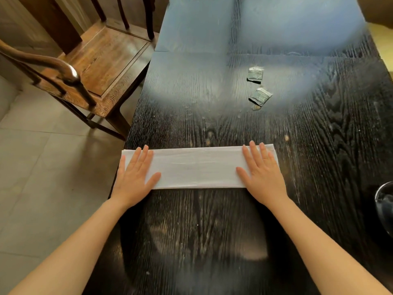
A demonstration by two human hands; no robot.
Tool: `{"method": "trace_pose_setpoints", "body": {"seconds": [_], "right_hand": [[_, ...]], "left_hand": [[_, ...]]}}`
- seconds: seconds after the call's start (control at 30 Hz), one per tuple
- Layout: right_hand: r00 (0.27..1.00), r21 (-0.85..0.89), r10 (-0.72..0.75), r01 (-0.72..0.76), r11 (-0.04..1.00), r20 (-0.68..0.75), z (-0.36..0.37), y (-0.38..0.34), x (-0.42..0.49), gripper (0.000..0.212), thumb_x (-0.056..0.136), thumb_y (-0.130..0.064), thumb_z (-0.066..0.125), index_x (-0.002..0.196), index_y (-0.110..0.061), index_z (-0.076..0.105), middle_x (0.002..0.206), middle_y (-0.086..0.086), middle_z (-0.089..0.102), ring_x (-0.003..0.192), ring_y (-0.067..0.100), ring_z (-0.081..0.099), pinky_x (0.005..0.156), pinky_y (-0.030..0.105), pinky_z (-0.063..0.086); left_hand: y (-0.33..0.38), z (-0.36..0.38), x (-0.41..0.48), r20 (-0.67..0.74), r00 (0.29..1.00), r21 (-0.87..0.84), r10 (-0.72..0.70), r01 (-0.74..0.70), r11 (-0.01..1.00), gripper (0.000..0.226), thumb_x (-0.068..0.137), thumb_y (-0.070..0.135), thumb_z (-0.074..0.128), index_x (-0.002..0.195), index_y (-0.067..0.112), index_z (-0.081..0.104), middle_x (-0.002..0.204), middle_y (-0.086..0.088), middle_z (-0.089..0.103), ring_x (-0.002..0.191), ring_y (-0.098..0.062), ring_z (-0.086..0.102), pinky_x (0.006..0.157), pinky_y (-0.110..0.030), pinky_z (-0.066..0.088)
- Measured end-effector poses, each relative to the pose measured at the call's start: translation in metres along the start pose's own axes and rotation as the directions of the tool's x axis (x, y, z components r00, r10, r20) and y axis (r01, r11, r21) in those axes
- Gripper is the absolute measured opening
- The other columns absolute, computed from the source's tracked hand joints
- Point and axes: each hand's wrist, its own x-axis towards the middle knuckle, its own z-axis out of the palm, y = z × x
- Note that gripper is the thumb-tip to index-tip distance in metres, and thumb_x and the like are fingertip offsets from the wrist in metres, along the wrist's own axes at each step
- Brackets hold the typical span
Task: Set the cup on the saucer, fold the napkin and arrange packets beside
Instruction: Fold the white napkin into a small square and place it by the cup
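A white napkin (197, 168) lies folded into a long strip across the dark wooden table (212, 231). My left hand (134, 177) presses flat on its left end, fingers spread. My right hand (262, 173) lies flat on its right end, palm down. Two dark green packets lie farther back on the table: one packet (255, 74) behind, the other packet (260, 96) nearer, slightly tilted. A dark round dish (385, 201), perhaps the cup or saucer, is cut off at the right edge.
A wooden chair (89, 60) stands at the table's left side, over a grey tiled floor (42, 177). The table's left edge runs just beside my left hand.
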Motion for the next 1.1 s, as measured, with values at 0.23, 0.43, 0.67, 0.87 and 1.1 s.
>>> {"method": "trace_pose_setpoints", "body": {"seconds": [0.23, 0.43, 0.67, 0.87, 1.1], "right_hand": [[0.926, 0.113, -0.345, 0.330, 0.937, 0.155, -0.031, 0.035, -0.016, 0.086, 0.086, -0.051, 0.052, 0.149, -0.013, 0.007, 0.155, 0.000, -0.015, 0.141, 0.009, -0.017, 0.120, 0.034, -0.007], [0.925, -0.180, -0.293, 0.340, 0.923, 0.240, -0.050, 0.029, -0.022, 0.066, 0.094, -0.015, 0.038, 0.147, -0.002, 0.000, 0.158, 0.014, -0.005, 0.147, 0.023, -0.002, 0.115, 0.029, -0.001], [0.971, 0.060, -0.215, 0.221, 0.973, -0.103, -0.042, 0.043, -0.028, 0.037, 0.081, 0.002, 0.058, 0.117, -0.003, 0.061, 0.129, 0.016, 0.059, 0.114, 0.035, 0.060, 0.090, 0.046, 0.051], [0.978, 0.749, 0.199, -0.084, 0.657, -0.065, -0.079, 0.066, -0.029, 0.006, 0.083, -0.014, 0.065, 0.087, -0.009, 0.068, 0.078, 0.008, 0.066, 0.072, 0.019, 0.058, 0.064, 0.029, 0.044], [0.954, 0.897, 0.248, -0.255, 0.361, 0.171, -0.100, 0.075, -0.028, 0.020, 0.089, -0.020, 0.059, 0.102, -0.005, 0.063, 0.097, 0.011, 0.066, 0.085, 0.023, 0.064, 0.071, 0.036, 0.055]], "left_hand": [[-0.026, -0.018, -0.004, 0.248, 0.937, 0.060, 0.247, -0.269, 0.961, 0.098, 0.070, 0.081, 0.014, 0.143, 0.025, -0.018, 0.150, 0.002, -0.031, 0.132, -0.006, -0.041, 0.113, -0.048, -0.020], [-0.017, -0.037, -0.006, 0.363, 0.905, 0.315, 0.224, -0.345, 0.884, 0.086, 0.080, 0.026, 0.038, 0.143, 0.007, -0.017, 0.147, -0.009, -0.030, 0.139, -0.025, -0.030, 0.115, -0.044, -0.014], [-0.017, -0.033, -0.020, 0.043, 0.992, 0.061, 0.120, -0.123, 0.991, 0.064, 0.084, -0.003, 0.041, 0.145, 0.013, 0.028, 0.154, -0.008, 0.026, 0.143, -0.027, 0.023, 0.117, -0.040, 0.024], [-0.023, -0.086, -0.026, -0.125, 0.965, -0.577, -0.232, 0.119, 0.808, 0.018, 0.085, 0.016, 0.064, 0.079, 0.033, 0.062, 0.080, 0.004, 0.065, 0.078, -0.017, 0.058, 0.067, -0.025, 0.044], [0.001, -0.106, -0.025, 0.109, 0.932, -0.877, -0.345, 0.253, 0.407, 0.009, 0.091, 0.029, 0.053, 0.094, 0.027, 0.062, 0.096, -0.002, 0.065, 0.089, -0.023, 0.063, 0.074, -0.037, 0.053]]}}
